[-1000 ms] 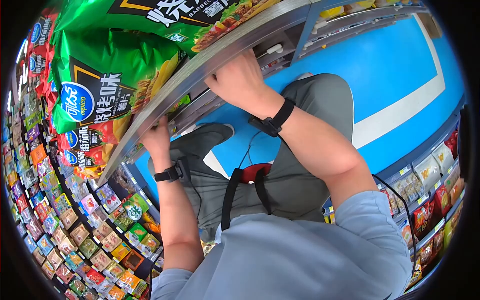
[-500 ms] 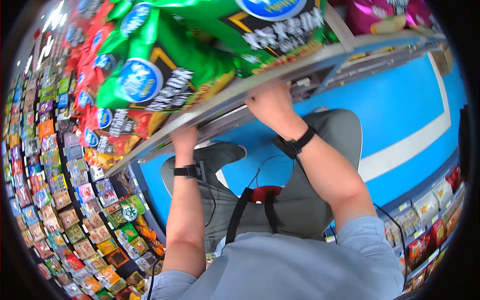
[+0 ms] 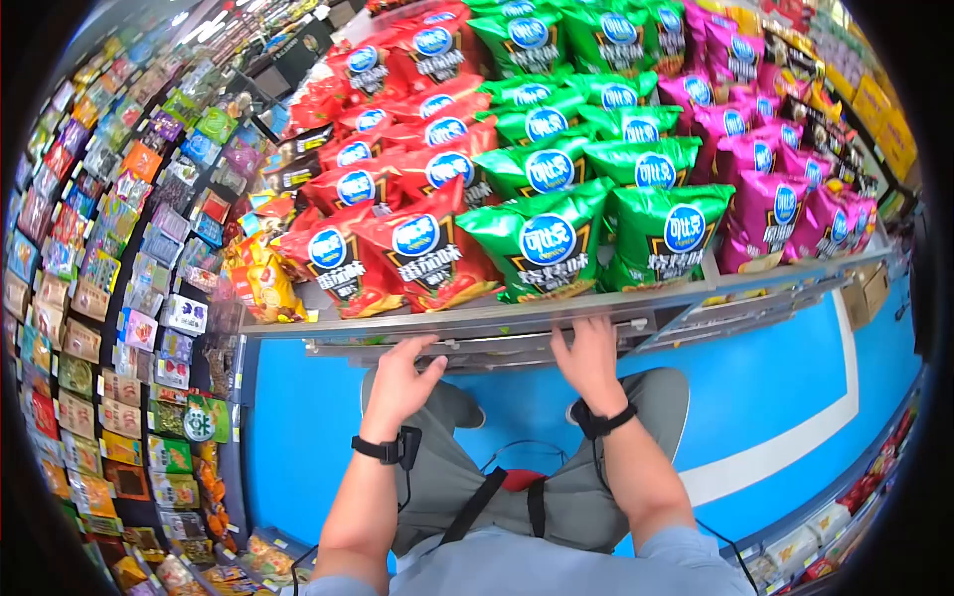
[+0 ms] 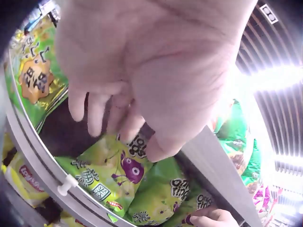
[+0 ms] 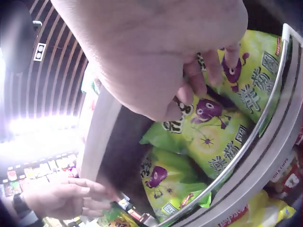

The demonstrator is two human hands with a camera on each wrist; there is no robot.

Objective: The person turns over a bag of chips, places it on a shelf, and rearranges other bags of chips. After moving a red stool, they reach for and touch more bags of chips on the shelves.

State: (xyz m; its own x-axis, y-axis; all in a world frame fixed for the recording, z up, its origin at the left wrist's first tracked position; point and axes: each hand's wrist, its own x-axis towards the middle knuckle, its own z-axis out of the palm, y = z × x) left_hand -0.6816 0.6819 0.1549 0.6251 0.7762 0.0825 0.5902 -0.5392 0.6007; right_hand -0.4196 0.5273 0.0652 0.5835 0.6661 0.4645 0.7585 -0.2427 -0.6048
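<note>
Both hands reach under the front edge of the chip shelf (image 3: 477, 324), toward a lower shelf. In the left wrist view my left hand (image 4: 156, 61) hangs over green onion ring bags (image 4: 163, 191), fingers loosely extended, thumb right at one bag's top. My right hand (image 5: 161, 52) has its fingertips at the upper part of another green bag (image 5: 220, 135), fingers relaxed. The bags lean in a row behind a wire front rail (image 5: 246, 153). In the head view these bags are hidden beneath the upper shelf.
Red chip bags (image 3: 427, 253), green chip bags (image 3: 547, 238) and magenta chip bags (image 3: 770, 223) fill the shelf above the hands. A wall of small snack packets (image 3: 119, 328) stands on the left. Cardboard boxes (image 3: 867, 290) sit on the blue floor (image 3: 298, 427) at right.
The head view has swung back, showing the whole chip display. My left hand has come out from beneath the shelf edge into fuller view; my right hand is still at the edge.
</note>
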